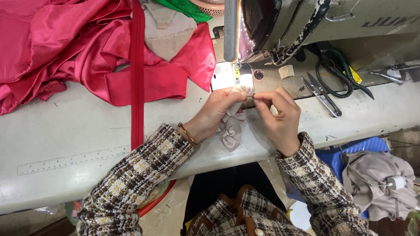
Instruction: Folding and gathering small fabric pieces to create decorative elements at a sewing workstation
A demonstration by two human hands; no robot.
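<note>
Both hands, left hand (217,109) and right hand (280,117), pinched on small soft beige fabric piece (232,129); looks light, floppy, best gripped at bunched top edge.

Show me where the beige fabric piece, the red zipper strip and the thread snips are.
beige fabric piece (231,131): head view, on the gathered lower part hanging below the hands.
red zipper strip (137,87): head view, mid-length of the strip.
thread snips (323,97): head view, on the blades.

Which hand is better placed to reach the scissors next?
Right. The right hand pinches the beige cloth beside the left hand, but it lies nearer the scissors, which sit on the table to its right; the left would have to cross over.
</note>
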